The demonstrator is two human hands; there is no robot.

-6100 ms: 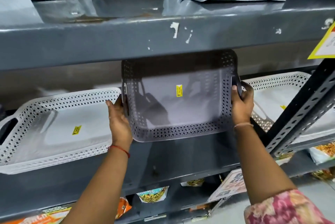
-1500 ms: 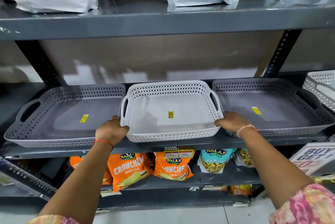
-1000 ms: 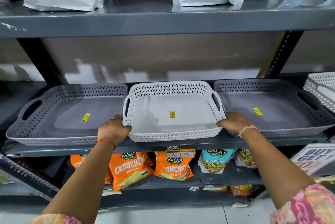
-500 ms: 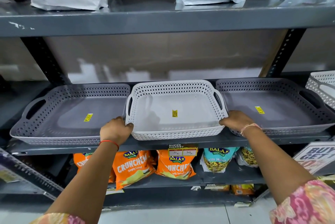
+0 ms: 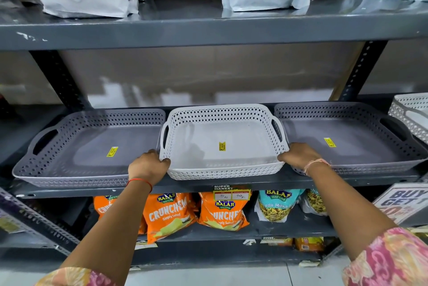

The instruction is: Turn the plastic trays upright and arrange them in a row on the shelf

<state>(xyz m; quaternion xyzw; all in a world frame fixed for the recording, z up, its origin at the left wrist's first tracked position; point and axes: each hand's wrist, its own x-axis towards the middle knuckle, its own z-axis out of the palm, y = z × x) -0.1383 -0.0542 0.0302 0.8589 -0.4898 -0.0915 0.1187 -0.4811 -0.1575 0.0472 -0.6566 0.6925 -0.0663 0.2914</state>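
Three trays lie open side up in a row on the middle shelf (image 5: pixel 231 187): a grey tray at left (image 5: pixel 92 146), the white tray (image 5: pixel 222 144) in the centre, and a second grey tray at right (image 5: pixel 347 142). A fourth, white and perforated (image 5: pixel 412 114), shows only in part at the right margin. We see the left hand (image 5: pixel 148 166) curled round the white tray's near left corner and the right hand (image 5: pixel 301 154) closed over its near right corner; both grip the rim.

Risks, as we judge them. The white tray's side handles sit just beside the neighbours' walls, touching or nearly so; a sideways nudge would probably push a grey tray along the shelf. The left grey tray's front wall already stands at the shelf lip, and a knock could tip it toward the snack bags (image 5: pixel 171 214) on the shelf below. A pull toward us would bring the white tray over the same lip.

Room for moving. Behind the trays we see bare shelf up to the back wall, so a push inward is free. Overhead, the upper shelf (image 5: pixel 208 30) stands well above the rims. The slanted uprights (image 5: pixel 60 77) cross behind the trays, well apart from the hands. Sideways there is little slack.
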